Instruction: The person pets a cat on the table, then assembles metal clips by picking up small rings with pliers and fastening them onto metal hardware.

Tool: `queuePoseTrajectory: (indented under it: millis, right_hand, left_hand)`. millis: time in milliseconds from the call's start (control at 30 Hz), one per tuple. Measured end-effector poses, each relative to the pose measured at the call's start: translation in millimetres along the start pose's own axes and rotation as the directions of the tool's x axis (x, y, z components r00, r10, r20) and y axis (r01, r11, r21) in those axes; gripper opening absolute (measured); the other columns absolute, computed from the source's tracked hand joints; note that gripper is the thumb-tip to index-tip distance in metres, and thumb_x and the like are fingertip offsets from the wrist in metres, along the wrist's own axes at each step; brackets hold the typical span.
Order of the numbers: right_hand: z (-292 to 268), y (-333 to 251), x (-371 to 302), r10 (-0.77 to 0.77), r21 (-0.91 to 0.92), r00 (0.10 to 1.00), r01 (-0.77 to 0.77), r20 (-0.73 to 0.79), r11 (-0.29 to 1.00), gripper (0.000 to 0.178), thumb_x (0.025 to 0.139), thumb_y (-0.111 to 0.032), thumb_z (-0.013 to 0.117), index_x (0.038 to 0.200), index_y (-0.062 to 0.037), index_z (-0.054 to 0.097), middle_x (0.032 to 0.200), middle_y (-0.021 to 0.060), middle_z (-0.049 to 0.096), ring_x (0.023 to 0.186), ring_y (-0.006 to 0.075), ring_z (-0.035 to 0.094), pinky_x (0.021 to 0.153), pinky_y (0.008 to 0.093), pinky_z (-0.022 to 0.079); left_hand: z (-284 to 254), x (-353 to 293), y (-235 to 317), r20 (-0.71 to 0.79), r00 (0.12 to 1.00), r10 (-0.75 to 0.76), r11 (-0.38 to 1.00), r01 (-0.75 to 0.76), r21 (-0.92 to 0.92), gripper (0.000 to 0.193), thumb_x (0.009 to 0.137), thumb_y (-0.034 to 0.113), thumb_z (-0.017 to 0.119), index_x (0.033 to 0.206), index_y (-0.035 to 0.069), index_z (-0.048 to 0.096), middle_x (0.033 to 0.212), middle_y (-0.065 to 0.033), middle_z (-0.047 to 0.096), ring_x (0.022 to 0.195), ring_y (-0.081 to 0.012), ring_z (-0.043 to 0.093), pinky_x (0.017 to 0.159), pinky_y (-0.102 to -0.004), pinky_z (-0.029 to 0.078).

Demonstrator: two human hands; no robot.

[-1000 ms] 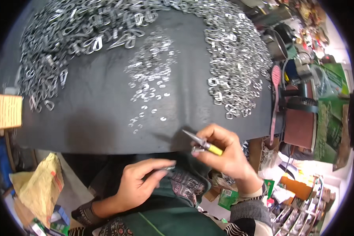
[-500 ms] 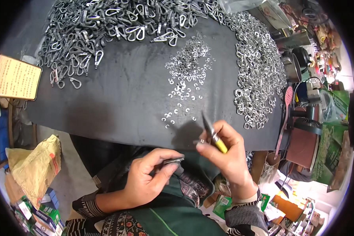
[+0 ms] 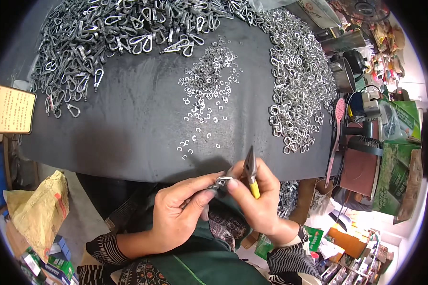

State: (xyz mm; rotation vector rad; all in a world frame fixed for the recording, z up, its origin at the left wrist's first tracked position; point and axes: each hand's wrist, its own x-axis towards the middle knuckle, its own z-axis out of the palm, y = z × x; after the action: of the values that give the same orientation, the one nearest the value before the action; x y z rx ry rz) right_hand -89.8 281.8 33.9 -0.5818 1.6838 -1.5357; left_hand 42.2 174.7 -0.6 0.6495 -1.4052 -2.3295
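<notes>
Left hand (image 3: 176, 216): pinching a small metal piece (image 3: 222, 181) past the tabletop's (image 3: 128, 137) near edge.
Right hand (image 3: 257, 199): gripping yellow-handled pliers (image 3: 250, 170), steadying that piece.

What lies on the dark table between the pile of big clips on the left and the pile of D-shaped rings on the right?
In the head view, a scatter of small open rings lies on the dark table, between the big clips and the D-shaped rings.
</notes>
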Motion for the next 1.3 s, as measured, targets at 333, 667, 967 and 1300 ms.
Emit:
queuePoseTrajectory:
  millis: [333, 667, 967, 1300]
  right_hand:
    - [-34, -27, 25, -0.188, -0.629, 0.941, 0.330, 0.283, 0.704, 0.025, 0.081, -0.013, 0.080, 0.099, -0.0039, 0.066, 0.085, 0.0092, 0.061, 0.078, 0.0226, 0.060, 0.068, 0.0343, 0.047]
    - [-59, -57, 105, -0.228, -0.758, 0.729, 0.575, 0.646, -0.309, 0.030, 0.078, -0.028, 0.078, 0.098, -0.0137, 0.060, 0.097, 0.0046, 0.052, 0.094, 0.0242, 0.054, 0.085, 0.0401, 0.042]
    - [-52, -64, 111, -0.135, -0.709, 0.717, 0.610, 0.684, -0.354, 0.031, 0.075, -0.029, 0.079, 0.095, -0.0139, 0.060, 0.087, 0.0019, 0.049, 0.086, 0.0207, 0.053, 0.075, 0.0365, 0.042]
    - [-33, -88, 83, -0.212, -0.544, 0.516, 0.833, 0.830, -0.100, 0.035, 0.069, -0.035, 0.078, 0.088, -0.0104, 0.063, 0.075, 0.0010, 0.052, 0.067, 0.0183, 0.055, 0.057, 0.0320, 0.039]
  left_hand:
    - [-20, -5, 7, 0.104, 0.961, -0.258, 0.959, 0.268, -0.095, 0.024, 0.099, 0.002, 0.058, 0.122, -0.002, 0.065, 0.092, -0.0065, 0.071, 0.064, -0.0047, 0.059, 0.056, -0.0200, 0.049]
    - [-33, -8, 19, 0.224, 0.950, -0.219, 0.975, 0.205, 0.082, 0.018, 0.093, 0.002, 0.067, 0.110, 0.000, 0.070, 0.097, -0.0067, 0.070, 0.075, -0.0066, 0.060, 0.065, -0.0213, 0.048]
    - [-40, -2, 23, 0.226, 0.971, -0.077, 0.985, 0.040, 0.165, 0.020, 0.087, -0.002, 0.070, 0.106, 0.001, 0.074, 0.098, -0.0075, 0.068, 0.086, -0.0096, 0.059, 0.072, -0.0229, 0.046]
    - [-37, 9, 37, 0.156, 0.905, -0.395, 0.851, 0.425, -0.308, 0.025, 0.099, 0.014, 0.065, 0.119, 0.000, 0.067, 0.082, 0.0027, 0.060, 0.069, -0.0023, 0.049, 0.060, -0.0191, 0.040]
